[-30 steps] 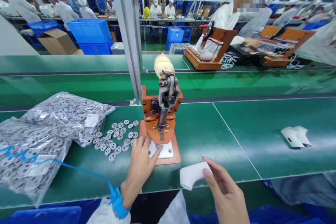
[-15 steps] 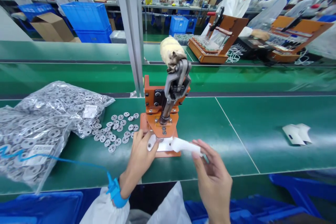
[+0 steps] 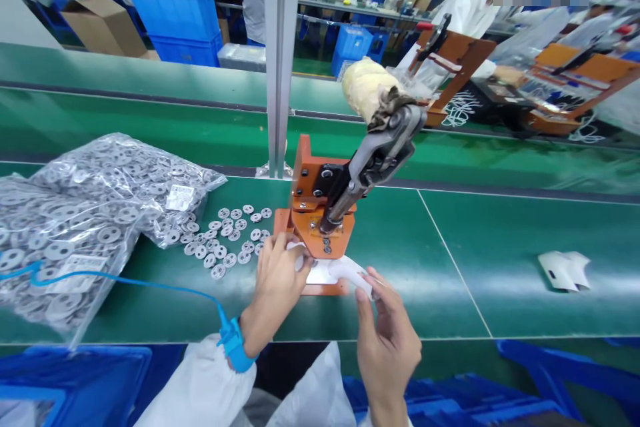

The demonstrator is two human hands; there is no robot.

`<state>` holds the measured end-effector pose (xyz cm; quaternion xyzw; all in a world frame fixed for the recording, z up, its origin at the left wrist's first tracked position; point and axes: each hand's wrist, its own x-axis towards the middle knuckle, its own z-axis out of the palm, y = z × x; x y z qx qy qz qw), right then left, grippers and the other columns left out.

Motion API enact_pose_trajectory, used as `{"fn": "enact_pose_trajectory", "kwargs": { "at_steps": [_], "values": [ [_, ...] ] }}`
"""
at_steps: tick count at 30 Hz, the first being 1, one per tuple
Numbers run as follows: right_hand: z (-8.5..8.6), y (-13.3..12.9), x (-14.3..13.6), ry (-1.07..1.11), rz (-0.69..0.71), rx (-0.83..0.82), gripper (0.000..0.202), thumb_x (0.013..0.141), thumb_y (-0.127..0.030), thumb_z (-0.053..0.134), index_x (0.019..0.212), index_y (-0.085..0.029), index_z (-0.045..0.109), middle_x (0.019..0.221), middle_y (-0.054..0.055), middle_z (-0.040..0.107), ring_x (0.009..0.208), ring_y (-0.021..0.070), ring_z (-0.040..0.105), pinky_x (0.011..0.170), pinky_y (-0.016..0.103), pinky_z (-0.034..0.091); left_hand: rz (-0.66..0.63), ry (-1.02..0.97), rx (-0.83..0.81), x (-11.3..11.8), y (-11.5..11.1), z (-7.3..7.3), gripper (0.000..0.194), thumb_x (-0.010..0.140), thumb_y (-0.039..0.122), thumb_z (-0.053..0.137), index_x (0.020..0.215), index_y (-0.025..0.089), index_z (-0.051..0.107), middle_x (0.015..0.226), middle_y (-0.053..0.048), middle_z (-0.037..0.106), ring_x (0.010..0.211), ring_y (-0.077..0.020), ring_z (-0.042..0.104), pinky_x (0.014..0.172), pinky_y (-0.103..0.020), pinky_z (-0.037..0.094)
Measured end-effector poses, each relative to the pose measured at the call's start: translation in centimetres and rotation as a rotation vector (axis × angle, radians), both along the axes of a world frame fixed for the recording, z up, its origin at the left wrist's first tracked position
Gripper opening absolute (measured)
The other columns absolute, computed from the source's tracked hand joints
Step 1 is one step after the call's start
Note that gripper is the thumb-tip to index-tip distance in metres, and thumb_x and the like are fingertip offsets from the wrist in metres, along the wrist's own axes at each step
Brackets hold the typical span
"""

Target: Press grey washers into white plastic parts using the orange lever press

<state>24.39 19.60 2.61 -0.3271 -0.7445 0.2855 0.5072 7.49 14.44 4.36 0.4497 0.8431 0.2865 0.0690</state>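
Observation:
A white curved plastic part lies in the orange toggle press, under its orange plate. My left hand, with a blue wrist strap, has its fingers closed on the left end of that part. My right hand pinches the part's right end between thumb and fingers. The press's metal lever leans up to the right and ends in a yellow wrapped grip. Left of the press, several small grey discs are scattered on the green table.
Clear bags of grey discs fill the left of the table. A white shell part lies at the right. A metal post rises behind the press. Across the green divider, people in white work near more orange fixtures.
My right hand has moved left, and the right end of the white part has swung in closer to the press. The view has shifted and tilted somewhat.

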Motion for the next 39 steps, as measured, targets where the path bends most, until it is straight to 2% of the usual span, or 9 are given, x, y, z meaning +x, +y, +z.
{"fn": "enact_pose_trajectory", "kwargs": {
  "at_steps": [8, 16, 20, 24, 29, 31, 33, 36, 39],
  "values": [
    [-0.3, -0.3, -0.6, 0.031, 0.031, 0.044, 0.035, 0.091, -0.006, 0.066, 0.122, -0.021, 0.067, 0.121, 0.012, 0.072, 0.116, 0.0273, 0.068, 0.094, 0.046, 0.061, 0.027, -0.027, -0.136, 0.3, 1.3, 1.9, 0.015, 0.090, 0.021, 0.060, 0.096, 0.021, 0.074, 0.109, -0.009, 0.069, 0.098, -0.0345, 0.053, 0.079, -0.044, 0.043],
    [-0.8, -0.6, -2.1, 0.053, 0.003, 0.160, 0.038, 0.089, -0.002, 0.067, 0.123, -0.021, 0.065, 0.114, 0.010, 0.070, 0.111, 0.0263, 0.069, 0.092, 0.047, 0.062, -0.065, -0.130, -0.073, -1.0, 0.4, 0.3, 0.009, 0.087, 0.022, 0.067, 0.093, 0.023, 0.073, 0.114, -0.006, 0.067, 0.102, -0.0291, 0.058, 0.094, -0.046, 0.046],
    [-1.0, -1.3, -3.1, -0.009, 0.007, 0.219, 0.032, 0.090, -0.003, 0.067, 0.117, -0.018, 0.068, 0.120, 0.014, 0.064, 0.111, 0.0229, 0.067, 0.089, 0.039, 0.063, -0.153, -0.151, 0.028, -1.1, -2.1, -0.1, 0.040, 0.085, 0.024, 0.073, 0.123, 0.022, 0.061, 0.129, -0.007, 0.060, 0.121, -0.0287, 0.051, 0.105, -0.044, 0.046],
    [-1.2, -1.7, -4.0, -0.076, 0.121, 0.258, 0.030, 0.090, 0.000, 0.063, 0.114, -0.018, 0.068, 0.118, 0.013, 0.064, 0.117, 0.0235, 0.065, 0.092, 0.038, 0.062, -0.291, -0.145, 0.112, -0.8, -3.4, -0.3, 0.059, 0.085, 0.022, 0.072, 0.138, 0.025, 0.046, 0.131, -0.004, 0.059, 0.126, -0.0250, 0.047, 0.108, -0.039, 0.046],
    [-0.4, -1.5, -3.4, -0.174, 0.262, 0.231, 0.028, 0.092, -0.006, 0.063, 0.116, -0.019, 0.066, 0.117, 0.012, 0.068, 0.120, 0.0248, 0.063, 0.100, 0.044, 0.058, -0.314, -0.053, 0.221, -0.7, -2.3, -2.1, 0.051, 0.087, 0.013, 0.065, 0.135, 0.019, 0.051, 0.133, -0.009, 0.059, 0.134, -0.0276, 0.042, 0.116, -0.044, 0.039],
    [1.1, -0.8, -2.5, -0.208, 0.304, 0.194, 0.026, 0.091, -0.013, 0.066, 0.117, -0.019, 0.067, 0.123, 0.013, 0.067, 0.121, 0.0261, 0.062, 0.100, 0.045, 0.057, -0.296, -0.005, 0.264, -0.6, -1.9, -3.1, 0.043, 0.089, 0.016, 0.064, 0.131, 0.016, 0.054, 0.130, -0.012, 0.061, 0.131, -0.0291, 0.046, 0.112, -0.045, 0.042],
    [4.0, 0.4, -1.9, -0.141, 0.257, 0.164, 0.024, 0.093, -0.018, 0.064, 0.117, -0.020, 0.068, 0.122, 0.011, 0.068, 0.118, 0.0254, 0.064, 0.100, 0.045, 0.055, -0.276, 0.039, 0.305, -0.3, -1.7, -4.0, 0.036, 0.091, 0.020, 0.064, 0.126, 0.015, 0.058, 0.127, -0.014, 0.062, 0.127, -0.0303, 0.050, 0.108, -0.047, 0.043],
    [11.0, 3.4, -2.5, 0.149, 0.059, 0.106, 0.022, 0.100, -0.028, 0.054, 0.116, -0.023, 0.069, 0.115, 0.006, 0.071, 0.111, 0.0222, 0.067, 0.095, 0.042, 0.056, -0.248, 0.083, 0.348, 0.2, -1.6, -4.9, 0.031, 0.093, 0.017, 0.060, 0.124, 0.016, 0.060, 0.126, -0.015, 0.063, 0.125, -0.0302, 0.053, 0.107, -0.048, 0.044],
    [18.3, 7.3, -5.1, 0.285, 0.119, 0.038, 0.042, 0.106, -0.041, 0.034, 0.129, -0.019, 0.062, 0.124, 0.010, 0.069, 0.119, 0.0214, 0.066, 0.101, 0.041, 0.055, -0.215, 0.101, 0.358, 0.6, -1.9, -4.9, 0.039, 0.092, 0.027, 0.066, 0.129, 0.018, 0.059, 0.134, -0.017, 0.059, 0.129, -0.0333, 0.051, 0.107, -0.051, 0.045]
  ]
}}
